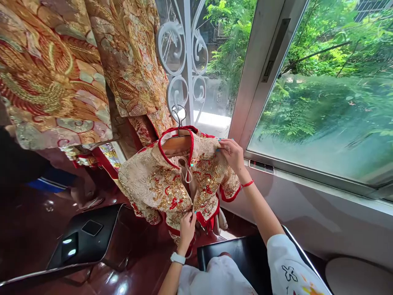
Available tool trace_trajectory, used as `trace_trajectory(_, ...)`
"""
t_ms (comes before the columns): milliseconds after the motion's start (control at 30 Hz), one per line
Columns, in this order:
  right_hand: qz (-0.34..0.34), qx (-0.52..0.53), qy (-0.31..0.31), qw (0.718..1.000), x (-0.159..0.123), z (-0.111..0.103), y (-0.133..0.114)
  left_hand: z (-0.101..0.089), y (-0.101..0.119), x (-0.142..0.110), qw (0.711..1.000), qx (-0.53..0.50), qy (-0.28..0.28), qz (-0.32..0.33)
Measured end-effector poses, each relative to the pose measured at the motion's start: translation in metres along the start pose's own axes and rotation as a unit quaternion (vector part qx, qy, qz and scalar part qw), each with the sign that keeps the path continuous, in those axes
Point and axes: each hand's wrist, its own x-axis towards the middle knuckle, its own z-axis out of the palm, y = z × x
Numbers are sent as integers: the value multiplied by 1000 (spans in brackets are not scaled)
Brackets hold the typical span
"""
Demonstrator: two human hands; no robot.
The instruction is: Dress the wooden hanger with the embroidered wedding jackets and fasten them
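Note:
A small cream jacket (159, 184) with gold and red embroidery and red trim hangs on a wooden hanger (177, 141). The hanger's metal hook sits on a white scrolled iron grille (184, 61). My left hand (187, 227), with a white watch at the wrist, pinches the jacket's lower front edge. My right hand (231, 155), with a red band at the wrist, grips the jacket's upper front near the shoulder. The jacket's front is parted down the middle.
Large gold and red embroidered robes (55, 73) hang at the left. A black chair (86, 241) stands on the dark glossy floor at lower left. Another black seat (242, 254) is under me. A window with its sill (307, 172) fills the right, greenery outside.

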Motion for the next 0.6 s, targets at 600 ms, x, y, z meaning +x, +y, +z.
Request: trace_trajectory(600,-31,-87,85,992,-88,46,-61,13,11,5,994,106,-21,8)
